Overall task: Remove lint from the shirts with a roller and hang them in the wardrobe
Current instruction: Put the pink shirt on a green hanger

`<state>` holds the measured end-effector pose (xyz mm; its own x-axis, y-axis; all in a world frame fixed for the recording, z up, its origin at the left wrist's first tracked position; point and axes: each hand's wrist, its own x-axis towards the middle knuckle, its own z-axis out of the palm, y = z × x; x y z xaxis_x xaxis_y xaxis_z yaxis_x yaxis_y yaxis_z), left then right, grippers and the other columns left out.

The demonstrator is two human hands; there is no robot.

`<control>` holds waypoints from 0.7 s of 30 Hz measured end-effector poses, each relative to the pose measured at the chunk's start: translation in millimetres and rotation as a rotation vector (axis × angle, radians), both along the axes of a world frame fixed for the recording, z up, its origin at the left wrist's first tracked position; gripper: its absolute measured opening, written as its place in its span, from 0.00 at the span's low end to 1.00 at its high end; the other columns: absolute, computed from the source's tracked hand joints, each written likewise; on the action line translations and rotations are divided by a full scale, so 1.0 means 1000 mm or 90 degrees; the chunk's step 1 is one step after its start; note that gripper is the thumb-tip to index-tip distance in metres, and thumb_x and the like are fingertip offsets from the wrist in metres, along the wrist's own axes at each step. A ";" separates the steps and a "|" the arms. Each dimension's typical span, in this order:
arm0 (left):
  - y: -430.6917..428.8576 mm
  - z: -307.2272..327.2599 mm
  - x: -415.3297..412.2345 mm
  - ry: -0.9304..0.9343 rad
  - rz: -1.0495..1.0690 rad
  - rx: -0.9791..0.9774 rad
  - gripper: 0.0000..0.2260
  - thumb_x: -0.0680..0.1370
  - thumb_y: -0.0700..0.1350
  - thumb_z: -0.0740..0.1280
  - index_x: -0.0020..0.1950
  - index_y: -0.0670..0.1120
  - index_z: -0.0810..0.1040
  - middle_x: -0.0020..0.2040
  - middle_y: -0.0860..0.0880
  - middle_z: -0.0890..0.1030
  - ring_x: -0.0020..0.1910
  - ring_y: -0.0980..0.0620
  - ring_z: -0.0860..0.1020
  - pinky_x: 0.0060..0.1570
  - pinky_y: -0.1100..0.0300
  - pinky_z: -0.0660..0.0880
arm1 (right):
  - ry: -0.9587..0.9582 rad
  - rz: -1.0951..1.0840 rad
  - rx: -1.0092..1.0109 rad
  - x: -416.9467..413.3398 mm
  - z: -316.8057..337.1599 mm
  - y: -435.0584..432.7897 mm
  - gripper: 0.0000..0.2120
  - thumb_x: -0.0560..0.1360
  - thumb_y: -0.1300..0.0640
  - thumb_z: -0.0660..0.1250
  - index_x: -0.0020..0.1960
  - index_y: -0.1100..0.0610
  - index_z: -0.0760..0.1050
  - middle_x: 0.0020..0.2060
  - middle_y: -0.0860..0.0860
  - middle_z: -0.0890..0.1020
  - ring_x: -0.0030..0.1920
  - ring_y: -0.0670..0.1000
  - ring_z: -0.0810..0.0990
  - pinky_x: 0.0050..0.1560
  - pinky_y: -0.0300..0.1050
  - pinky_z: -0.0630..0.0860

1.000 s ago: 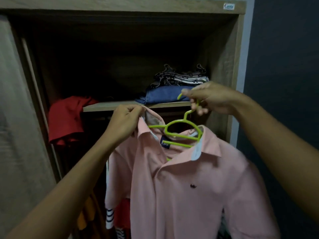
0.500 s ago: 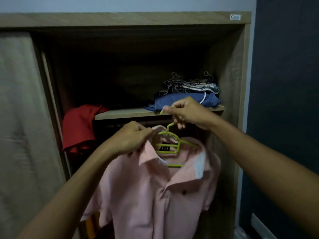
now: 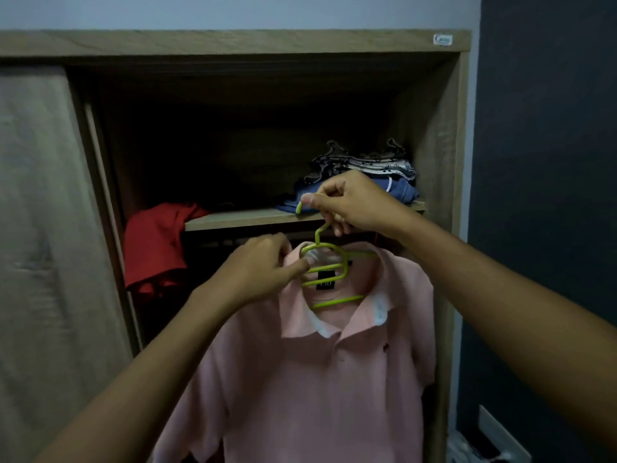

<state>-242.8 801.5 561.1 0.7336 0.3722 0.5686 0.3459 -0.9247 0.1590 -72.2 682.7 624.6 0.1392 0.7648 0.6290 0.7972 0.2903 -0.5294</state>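
Red garment (image 3: pixel 157 245) lies slumped off the shelf end, well to the left of both grips; not part of the present step. Left hand (image 3: pixel 263 272) is closed on the collar of the pink shirt (image 3: pixel 320 379), fingers pinching the fabric just beside the left shoulder of the green hanger (image 3: pixel 329 265). Shirt is already on the hanger, hanging full length below both grips, in front of the open wardrobe (image 3: pixel 437 135). Right hand (image 3: pixel 350 202), up and to the right of the left one, is clamped around the hanger's hook, hook tip poking out past the thumb. Behind that hand a stack of folded clothes (image 3: pixel 367 175) sits on the shelf (image 3: pixel 240 218). The hanging rail is presumably under the shelf, in shadow; cannot tell whether the hook is over it. Judgement: lint step for this shirt looks finished (no roller in view); hooking on and letting go remain. Other shirts outstanding: cannot tell.
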 end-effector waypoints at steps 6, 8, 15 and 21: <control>0.011 -0.021 0.014 -0.060 -0.004 0.039 0.19 0.76 0.60 0.54 0.46 0.48 0.76 0.46 0.44 0.84 0.48 0.39 0.80 0.44 0.48 0.75 | -0.038 -0.006 -0.019 0.024 -0.010 -0.017 0.11 0.76 0.51 0.72 0.54 0.57 0.82 0.42 0.48 0.84 0.40 0.40 0.80 0.42 0.36 0.75; 0.012 -0.021 0.012 -0.062 -0.007 0.049 0.21 0.76 0.62 0.52 0.49 0.49 0.77 0.47 0.46 0.84 0.49 0.39 0.81 0.47 0.46 0.76 | -0.153 -0.099 -0.184 0.042 -0.018 -0.028 0.16 0.73 0.44 0.73 0.56 0.52 0.83 0.46 0.45 0.85 0.43 0.38 0.81 0.46 0.37 0.75; 0.009 -0.029 0.016 -0.021 -0.013 0.071 0.17 0.77 0.60 0.52 0.49 0.50 0.73 0.50 0.43 0.83 0.52 0.35 0.79 0.47 0.46 0.75 | -0.137 -0.096 -0.266 0.076 -0.026 -0.063 0.08 0.72 0.49 0.76 0.47 0.53 0.87 0.39 0.51 0.87 0.37 0.44 0.79 0.41 0.49 0.75; 0.010 -0.035 0.021 -0.033 -0.029 -0.023 0.20 0.75 0.61 0.51 0.48 0.49 0.74 0.49 0.45 0.83 0.51 0.36 0.79 0.50 0.45 0.76 | 0.002 -0.021 -0.182 0.071 -0.039 -0.074 0.20 0.80 0.49 0.67 0.31 0.54 0.78 0.27 0.51 0.74 0.31 0.49 0.69 0.37 0.49 0.66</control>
